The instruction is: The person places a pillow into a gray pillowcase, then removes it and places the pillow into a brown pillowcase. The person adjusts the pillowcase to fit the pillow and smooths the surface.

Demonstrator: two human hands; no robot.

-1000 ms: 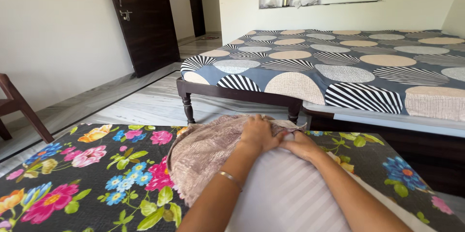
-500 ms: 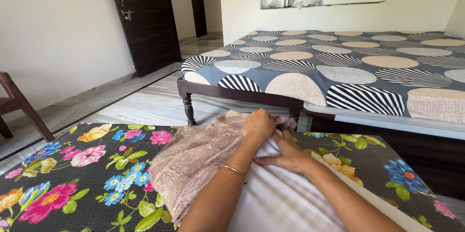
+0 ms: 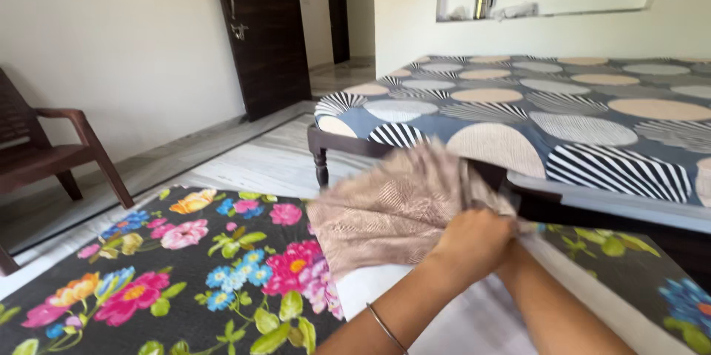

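No packages, labels, signs or screens visible anywhere.

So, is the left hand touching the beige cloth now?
Touching. The head view shows the left hand gripping the bunched beige cloth, with folds fanning out from its fingers above the floral sheet.

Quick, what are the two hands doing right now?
Left hand: closed, gripping the crumpled beige patterned cloth.
Right hand: hidden behind the left hand, so its grip cannot be told.
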